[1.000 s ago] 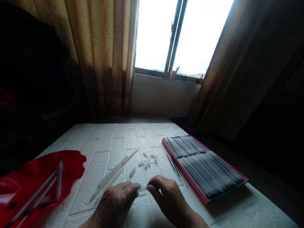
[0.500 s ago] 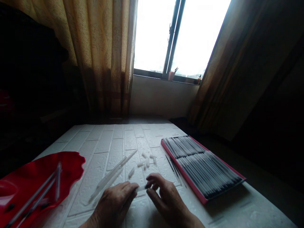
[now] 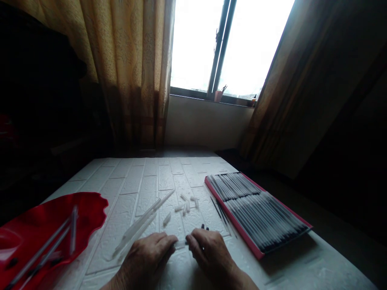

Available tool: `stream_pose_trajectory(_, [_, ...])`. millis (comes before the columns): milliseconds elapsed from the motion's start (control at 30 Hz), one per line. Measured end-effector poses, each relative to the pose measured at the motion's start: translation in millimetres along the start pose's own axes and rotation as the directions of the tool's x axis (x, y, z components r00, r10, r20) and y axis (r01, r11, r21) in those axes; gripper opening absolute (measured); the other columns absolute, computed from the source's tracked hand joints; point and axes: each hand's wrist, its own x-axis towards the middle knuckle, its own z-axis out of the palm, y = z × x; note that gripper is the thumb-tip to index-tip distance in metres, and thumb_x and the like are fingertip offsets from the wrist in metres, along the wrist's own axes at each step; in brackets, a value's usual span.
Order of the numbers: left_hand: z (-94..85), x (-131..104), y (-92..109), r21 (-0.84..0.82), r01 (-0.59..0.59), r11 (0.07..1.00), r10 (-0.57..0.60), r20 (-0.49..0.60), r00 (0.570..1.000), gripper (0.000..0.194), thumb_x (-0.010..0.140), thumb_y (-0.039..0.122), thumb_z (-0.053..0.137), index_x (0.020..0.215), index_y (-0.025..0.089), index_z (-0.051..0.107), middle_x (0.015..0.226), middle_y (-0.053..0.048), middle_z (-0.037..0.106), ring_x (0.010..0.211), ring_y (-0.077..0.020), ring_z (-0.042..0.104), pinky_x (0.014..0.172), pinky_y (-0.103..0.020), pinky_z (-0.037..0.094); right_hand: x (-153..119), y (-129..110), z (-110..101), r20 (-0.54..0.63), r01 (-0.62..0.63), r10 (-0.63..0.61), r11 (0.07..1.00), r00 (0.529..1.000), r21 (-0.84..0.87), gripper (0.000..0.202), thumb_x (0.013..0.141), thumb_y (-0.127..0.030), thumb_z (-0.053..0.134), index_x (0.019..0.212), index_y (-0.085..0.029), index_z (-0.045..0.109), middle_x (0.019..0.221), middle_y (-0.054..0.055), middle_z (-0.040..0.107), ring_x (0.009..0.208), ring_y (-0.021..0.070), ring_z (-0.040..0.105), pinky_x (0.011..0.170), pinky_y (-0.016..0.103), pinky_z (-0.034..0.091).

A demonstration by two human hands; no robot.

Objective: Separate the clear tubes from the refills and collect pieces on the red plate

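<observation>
Close to the table's front, my left hand [image 3: 151, 255] pinches one end of a clear pen tube [image 3: 181, 244]. My right hand [image 3: 210, 251] has its thumb and fingers closed on the tube's other end, where a small dark part shows. Dark tips [image 3: 204, 227] stick up just behind the right hand's fingers. Several short white caps [image 3: 187, 206] lie beyond the hands, and long clear tubes [image 3: 139, 227] lie beside my left hand. Thin dark refills [image 3: 222, 211] rest to the right, along the box.
A red scalloped tray [image 3: 96, 205] with pens in it is at the left. On the right lies a shallow red-edged box [image 3: 232, 219] full of dark refills. The white brick-patterned table [image 3: 151, 171] reaches toward the window wall.
My right hand's fingers have curled in and closed round the dark part at the tube's end. Dark tips now show behind them. My left hand has hardly moved.
</observation>
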Motion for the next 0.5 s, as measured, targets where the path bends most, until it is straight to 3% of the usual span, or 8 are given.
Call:
stream_pose_trajectory(100, [0.1,-0.1,-0.5,0.003,0.008,1.000,-0.008,0.022,1.000,0.024,0.098,0.027,0.033,0.105,0.023,0.055,0.080,-0.002,0.070,0.071,-0.0186,0.070,0.059,-0.025,0.054,-0.7,1.1,-1.9,0.038,-0.022,0.019,0.996,0.999,0.084,0.041,0.097,-0.034,0.029,0.066,-0.020,0.052,0.058,0.001,0.060,0.054,0.0117,0.057,0.055,0.021,0.036])
stream_pose_trajectory(233, [0.3,-1.7,-1.5,-0.018,0.028,0.999,-0.027,0.055,0.998,0.022,0.097,0.025,0.034,0.104,0.023,0.055,0.081,-0.002,0.070,0.071,-0.0183,0.070,0.061,-0.025,0.054,-3.7,-0.9,-6.2,-0.011,-0.012,0.014,0.978,1.000,0.208,0.010,0.089,-0.027,0.045,0.089,-0.020,0.052,0.073,0.001,0.065,0.063,0.0120,0.060,0.060,0.020,0.041])
stream_pose_trajectory(300, [0.5,-2.3,-1.7,-0.024,0.030,0.999,-0.029,0.063,0.998,0.021,0.097,0.025,0.035,0.104,0.023,0.055,0.081,-0.002,0.070,0.073,-0.0182,0.070,0.062,-0.025,0.054,-5.3,-0.7,-5.8,-0.029,0.022,-0.016,0.976,0.999,0.216,0.006,0.086,-0.021,0.047,0.089,-0.021,0.051,0.075,0.001,0.065,0.063,0.0115,0.060,0.061,0.019,0.042])
stream_pose_trajectory(500, [1.3,-0.1,-1.2,-0.006,0.018,1.000,-0.017,0.045,0.999,0.022,0.098,0.027,0.034,0.105,0.023,0.054,0.081,-0.002,0.070,0.072,-0.0181,0.070,0.060,-0.025,0.054,-6.3,5.4,0.2,-0.012,0.004,-0.003,0.995,1.000,0.103,0.019,0.090,-0.030,0.044,0.079,-0.020,0.055,0.069,0.001,0.063,0.063,0.0133,0.059,0.060,0.021,0.039])
